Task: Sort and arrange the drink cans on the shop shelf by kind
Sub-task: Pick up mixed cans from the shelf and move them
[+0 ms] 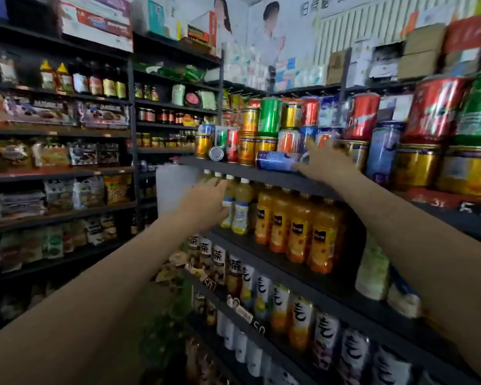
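In the head view, the sorting looks barely begun. On the can shelf point(264, 176), running from centre frame toward the right edge, the drink cans stand and stack in a mixed jumble: gold cans point(249, 147) beside a red can point(233, 145), a green can point(270, 116) stacked above gold ones, an orange can point(288, 140) among blue and red ones. Kinds are not yet grouped, so nearly all the arranging appears left to do. Two cans lie on their sides: a blue can point(278, 161) at the shelf's front edge in centre frame, and a toppled can point(216, 153) showing its silver end further left.

The right hand point(325, 159) reaches in from the lower right, fingers spread and fairly straight, its fingertips at or just beside the right end of the fallen blue can. Blur hides whether they touch; nothing is gripped. The left hand point(206, 207) sits lower, left of centre, loosely open and holding nothing, in front of the pale juice bottles point(240, 207) one shelf below, well apart from the cans. Orange juice bottles point(297, 226) stand to their right.
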Available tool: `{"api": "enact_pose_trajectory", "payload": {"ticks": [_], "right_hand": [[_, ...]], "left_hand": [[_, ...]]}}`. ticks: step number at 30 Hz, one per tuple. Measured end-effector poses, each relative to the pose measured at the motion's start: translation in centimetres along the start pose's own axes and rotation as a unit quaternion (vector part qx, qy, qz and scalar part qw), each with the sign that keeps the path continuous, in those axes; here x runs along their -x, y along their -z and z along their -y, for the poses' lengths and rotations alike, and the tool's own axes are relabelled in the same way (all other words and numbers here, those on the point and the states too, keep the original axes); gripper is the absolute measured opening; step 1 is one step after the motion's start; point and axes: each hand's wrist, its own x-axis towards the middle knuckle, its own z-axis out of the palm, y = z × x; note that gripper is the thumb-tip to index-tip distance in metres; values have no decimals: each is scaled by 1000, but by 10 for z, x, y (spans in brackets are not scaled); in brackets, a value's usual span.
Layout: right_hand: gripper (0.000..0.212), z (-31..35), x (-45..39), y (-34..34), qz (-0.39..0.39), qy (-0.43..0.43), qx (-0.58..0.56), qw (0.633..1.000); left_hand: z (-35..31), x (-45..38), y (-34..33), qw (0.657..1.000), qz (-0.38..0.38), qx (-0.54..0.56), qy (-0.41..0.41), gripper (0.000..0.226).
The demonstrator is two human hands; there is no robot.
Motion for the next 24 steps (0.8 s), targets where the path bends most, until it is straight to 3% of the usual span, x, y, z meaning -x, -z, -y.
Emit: {"api": "enact_pose_trajectory", "payload": {"ticks": [6, 9, 12, 14, 18, 20, 21, 22, 24], "right_hand": [[68, 32, -54, -41, -36, -160, 161, 973], [66, 39, -61, -44, -62, -202, 158, 964], [67, 36, -57, -32, -130, -212, 89, 965], [62, 36, -52, -19, -196, -203, 11, 959], [50, 43, -44, -2, -339, -169, -190, 906], [40, 52, -41, 1, -353, -150, -332, 862], [39, 52, -42, 1, -330, -145, -393, 846], [41, 53, -41, 1, -297, -136, -434, 840], [71, 53, -41, 1, -262, -102, -422, 862]], "left_hand": [[72, -98, -27, 986, 17, 147, -73, 47], [73, -137, -36, 932, 10, 355, -74, 41], [44, -161, -41, 877, 40, 469, -95, 35], [21, -172, -39, 803, 89, 582, -90, 33], [-13, -189, -17, 565, 257, 784, -28, 35], [-21, -199, -9, 477, 261, 838, -46, 50], [-23, -204, -5, 453, 241, 856, -62, 58], [-24, -209, -3, 458, 214, 859, -83, 64], [-19, -216, 5, 536, 172, 814, -143, 66]]}}
